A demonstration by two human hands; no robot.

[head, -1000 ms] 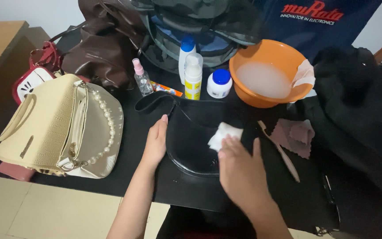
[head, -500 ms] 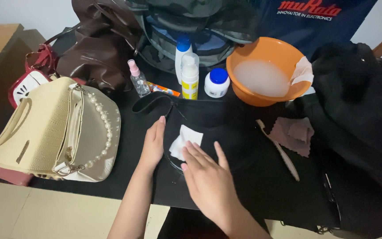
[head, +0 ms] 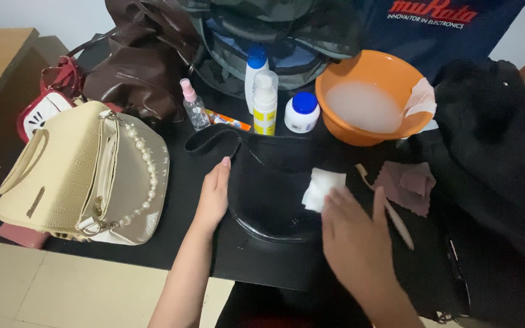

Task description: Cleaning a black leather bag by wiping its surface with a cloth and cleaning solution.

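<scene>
Black table over pale floor tiles, white wall at far left. Far side crowded: brown bag, bottles, orange bowl of cloudy liquid at far right. Cream handbag with a pearl strap at left. Black bag lies flat at the near centre. Left hand flat and open, pressing its left edge, gripping nothing. Right hand open, fingertips pressing a white pad on the bag's right part. Half a second ago the pad and right hand sat nearer the bag's left side; both have shifted right. Left hand unchanged.
</scene>
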